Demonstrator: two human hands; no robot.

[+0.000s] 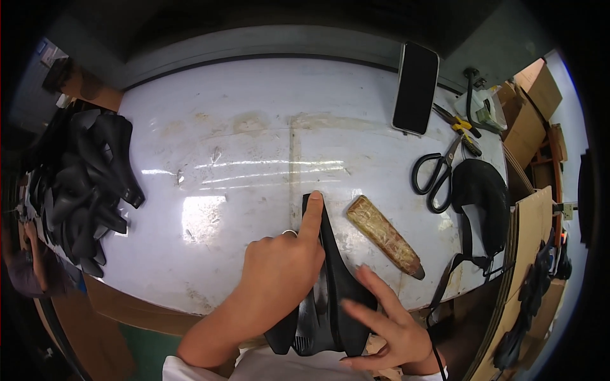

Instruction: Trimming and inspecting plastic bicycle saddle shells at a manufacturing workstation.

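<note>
In front of me lies a black bicycle saddle shell (344,279), its narrow nose pointing away and its wide end close to my body. My left hand (283,263) lies over its left side, with the index finger stretched along the nose and the other fingers curled against it. My right hand (400,333) is beside the wide right part, fingers spread, slightly blurred; whether the fingertips touch the shell I cannot tell. A tape-wrapped tool with a short dark tip (384,236) rests on the table just right of the shell.
Several similar black pieces (82,171) are heaped at the table's left. At right are a phone (416,89), yellow-black pliers (457,120), black-handled scissors (438,178) and a black pouch-like item (483,203) with a strap. Cardboard (530,254) stands beyond the right edge. Another person's arm (37,254) shows far left.
</note>
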